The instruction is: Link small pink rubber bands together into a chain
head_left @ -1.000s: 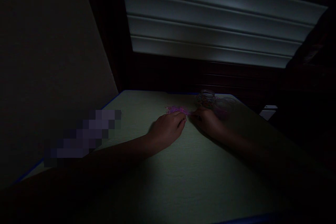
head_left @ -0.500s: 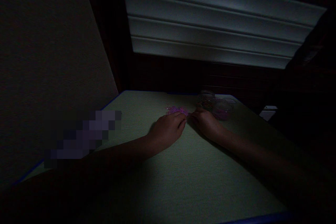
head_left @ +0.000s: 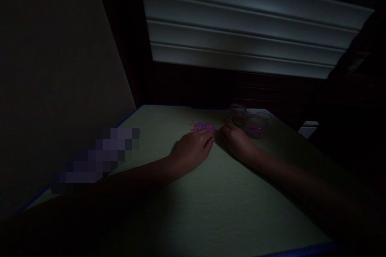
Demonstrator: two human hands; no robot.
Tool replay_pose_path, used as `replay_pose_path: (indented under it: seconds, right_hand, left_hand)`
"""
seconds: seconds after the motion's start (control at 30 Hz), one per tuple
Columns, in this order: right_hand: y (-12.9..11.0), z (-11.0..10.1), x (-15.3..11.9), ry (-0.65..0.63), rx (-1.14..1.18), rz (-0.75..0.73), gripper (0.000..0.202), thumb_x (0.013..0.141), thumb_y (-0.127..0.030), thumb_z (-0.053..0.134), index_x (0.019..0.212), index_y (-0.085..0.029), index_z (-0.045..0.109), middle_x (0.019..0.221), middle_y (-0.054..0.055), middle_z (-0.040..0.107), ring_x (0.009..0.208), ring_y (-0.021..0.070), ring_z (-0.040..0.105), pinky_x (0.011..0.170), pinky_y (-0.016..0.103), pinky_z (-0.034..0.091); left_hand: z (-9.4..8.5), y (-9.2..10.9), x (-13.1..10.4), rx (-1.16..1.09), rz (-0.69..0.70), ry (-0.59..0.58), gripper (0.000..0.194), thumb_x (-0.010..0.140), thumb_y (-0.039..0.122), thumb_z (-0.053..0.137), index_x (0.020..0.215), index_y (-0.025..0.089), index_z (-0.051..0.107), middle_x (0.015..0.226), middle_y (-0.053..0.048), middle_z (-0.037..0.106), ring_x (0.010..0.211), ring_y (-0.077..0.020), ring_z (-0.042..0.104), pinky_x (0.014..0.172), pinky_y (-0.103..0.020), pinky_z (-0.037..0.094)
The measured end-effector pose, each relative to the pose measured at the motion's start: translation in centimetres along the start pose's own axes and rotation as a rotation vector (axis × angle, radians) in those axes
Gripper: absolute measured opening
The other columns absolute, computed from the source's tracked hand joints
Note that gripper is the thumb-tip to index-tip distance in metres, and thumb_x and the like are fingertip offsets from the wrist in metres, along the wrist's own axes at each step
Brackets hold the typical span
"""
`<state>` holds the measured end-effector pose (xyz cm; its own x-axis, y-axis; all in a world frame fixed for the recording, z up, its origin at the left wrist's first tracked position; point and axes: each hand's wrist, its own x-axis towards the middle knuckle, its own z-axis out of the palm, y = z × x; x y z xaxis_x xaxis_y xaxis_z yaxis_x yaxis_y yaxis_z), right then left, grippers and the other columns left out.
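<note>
My left hand rests low over the table, its fingers closed in a pinch just in front of a small pile of thin pink-purple pieces. My right hand faces it from the right, fingertips also drawn together. A narrow gap separates the two hands. Whatever either pinch holds is too dark and small to make out. Close behind my right hand stand a clear jar with orange and green bits and a clear container with pink bits.
The pale green table has a blue edge. A blurred-out patch covers something at the left. Beyond the table are a dark frame with a slatted pale panel and a wall. A white object shows at the right.
Both hands stay almost where they were. The view has shifted very slightly; the pile and containers look the same.
</note>
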<state>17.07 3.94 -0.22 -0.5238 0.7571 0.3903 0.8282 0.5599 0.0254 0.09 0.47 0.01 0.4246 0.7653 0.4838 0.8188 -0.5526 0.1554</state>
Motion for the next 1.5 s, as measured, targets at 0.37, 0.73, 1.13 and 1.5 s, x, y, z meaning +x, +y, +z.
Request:
replay_pose_path:
  seconds: [0.37, 0.73, 1.13, 1.5]
  right_hand:
    - [-0.6, -1.4, -0.2, -0.133, -0.063, -0.086, 0.023, 0.085, -0.021, 0.038, 0.095, -0.016, 0.058, 0.088, 0.006, 0.053, 0.073, 0.0125, 0.052, 0.062, 0.022, 0.034]
    - [-1.9, -2.5, 0.2, -0.143, -0.321, -0.285, 0.021, 0.082, -0.014, 0.038, 0.094, -0.013, 0.055, 0.091, 0.009, 0.052, 0.075, 0.0183, 0.051, 0.055, 0.026, 0.036]
    - [-0.4, -1.2, -0.4, -0.066, -0.105, -0.011, 0.018, 0.085, -0.018, 0.036, 0.088, -0.015, 0.053, 0.086, 0.006, 0.053, 0.073, 0.0134, 0.052, 0.061, 0.022, 0.034]
    - [-0.2, -1.2, -0.8, -0.030, -0.058, 0.082, 0.029, 0.087, -0.024, 0.031, 0.087, -0.016, 0.058, 0.088, 0.007, 0.055, 0.074, 0.0141, 0.052, 0.063, 0.023, 0.033]
  left_hand:
    - [0.0, 0.0, 0.0, 0.005, 0.002, 0.006, 0.022, 0.084, 0.027, 0.035, 0.090, 0.019, 0.055, 0.088, -0.003, 0.059, 0.075, -0.0148, 0.055, 0.067, -0.027, 0.042]
    - [0.0, 0.0, -0.1, 0.025, 0.002, 0.015, 0.022, 0.084, 0.026, 0.035, 0.090, 0.019, 0.055, 0.087, -0.003, 0.060, 0.073, -0.0151, 0.055, 0.066, -0.027, 0.041]
    - [-0.2, 0.2, -0.1, -0.006, -0.001, -0.006, 0.022, 0.084, 0.026, 0.035, 0.090, 0.019, 0.055, 0.089, -0.003, 0.060, 0.077, -0.0147, 0.055, 0.069, -0.027, 0.041]
    - [-0.2, 0.3, -0.1, -0.009, -0.005, 0.004, 0.021, 0.084, 0.025, 0.036, 0.088, 0.019, 0.056, 0.087, -0.002, 0.060, 0.076, -0.0147, 0.055, 0.067, -0.026, 0.041]
